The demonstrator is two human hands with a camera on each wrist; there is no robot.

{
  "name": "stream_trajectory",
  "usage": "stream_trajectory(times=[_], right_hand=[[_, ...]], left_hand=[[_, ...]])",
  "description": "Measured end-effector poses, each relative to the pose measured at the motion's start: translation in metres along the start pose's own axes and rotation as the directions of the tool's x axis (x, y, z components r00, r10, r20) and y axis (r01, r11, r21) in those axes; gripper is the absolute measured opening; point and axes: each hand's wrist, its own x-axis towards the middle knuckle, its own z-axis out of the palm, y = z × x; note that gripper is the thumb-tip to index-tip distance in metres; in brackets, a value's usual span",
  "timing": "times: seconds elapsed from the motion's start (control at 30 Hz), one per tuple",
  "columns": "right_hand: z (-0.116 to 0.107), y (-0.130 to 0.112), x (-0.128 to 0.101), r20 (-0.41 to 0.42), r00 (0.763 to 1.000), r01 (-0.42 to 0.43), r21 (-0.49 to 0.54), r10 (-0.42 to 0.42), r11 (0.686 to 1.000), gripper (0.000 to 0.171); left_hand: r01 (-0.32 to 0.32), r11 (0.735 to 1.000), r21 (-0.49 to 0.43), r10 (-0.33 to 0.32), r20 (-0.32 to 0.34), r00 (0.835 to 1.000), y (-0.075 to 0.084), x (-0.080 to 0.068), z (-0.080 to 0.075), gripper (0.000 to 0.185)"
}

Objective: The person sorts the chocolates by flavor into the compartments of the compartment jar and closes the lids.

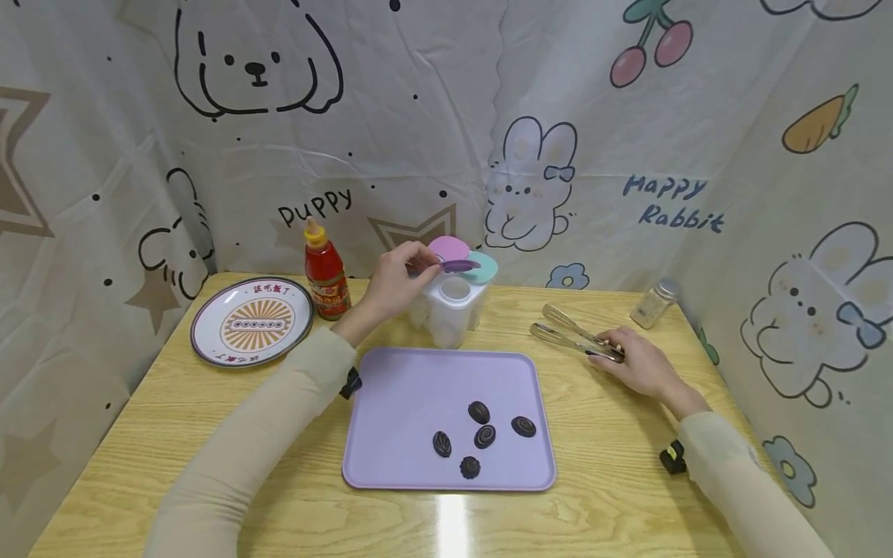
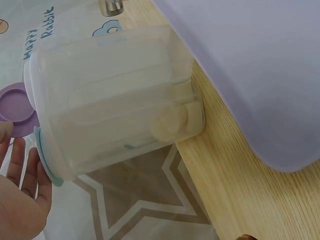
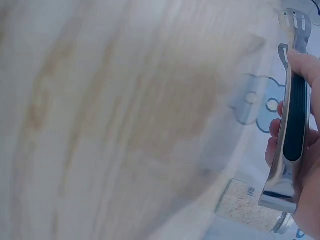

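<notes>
My left hand [image 1: 403,280] pinches the raised purple lid [image 1: 459,266] at the top of a clear multi-section container [image 1: 449,319]. The front opening below that lid is uncovered. Behind it are a pink lid [image 1: 449,247] and a teal lid [image 1: 484,267]; in the left wrist view my other fingers [image 2: 30,175] are right by the teal lid [image 2: 47,157]. Pale round pieces [image 2: 170,121] show through the container wall. On the right, my right hand [image 1: 638,362] grips metal tongs [image 1: 575,337] by their dark-inlaid handle, their two heads spread apart and pointing toward the container.
A lilac tray [image 1: 412,387] in front of the container bears several dark, chocolate-like pieces [image 1: 484,436]. To the left are a white plate [image 1: 209,333] with an orange print and a red sauce bottle [image 1: 325,275]. A small jar [image 1: 654,304] stands back right. Printed cloth hangs around the table.
</notes>
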Motion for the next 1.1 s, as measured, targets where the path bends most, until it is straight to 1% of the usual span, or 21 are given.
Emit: stream_trajectory(times=[0.27,0.4,0.63,0.73,0.93,1.1], right_hand=[[-0.015,-0.01,-0.005,-0.055,0.998,0.041,-0.009,-0.042,0.999,0.044],[-0.024,-0.02,-0.008,-0.049,0.997,0.063,-0.019,-0.064,0.998,0.044],[-0.039,-0.047,-0.021,-0.005,0.99,0.142,-0.064,-0.143,0.988,0.042],[-0.043,-0.059,-0.029,0.007,0.985,0.174,-0.088,-0.174,0.981,0.038],[-0.049,-0.074,-0.054,-0.006,0.973,0.228,-0.112,-0.23,0.967,0.035],[-0.053,-0.084,-0.074,0.015,0.978,0.21,-0.132,-0.21,0.969,0.034]], left_hand=[[0.003,1.0,-0.001,-0.003,0.012,1.0,0.001,0.0,-0.001,0.012],[0.002,1.0,-0.003,-0.002,0.013,1.0,0.001,0.0,-0.002,0.012],[0.005,1.0,0.002,-0.005,0.014,1.0,0.0,0.0,-0.001,0.012],[0.0,1.0,-0.003,0.0,0.01,1.0,-0.001,0.0,-0.002,0.012],[-0.013,1.0,0.002,0.013,0.006,1.0,-0.003,0.0,-0.001,0.012],[-0.015,1.0,0.012,0.015,0.007,1.0,-0.002,0.001,-0.001,0.011]])
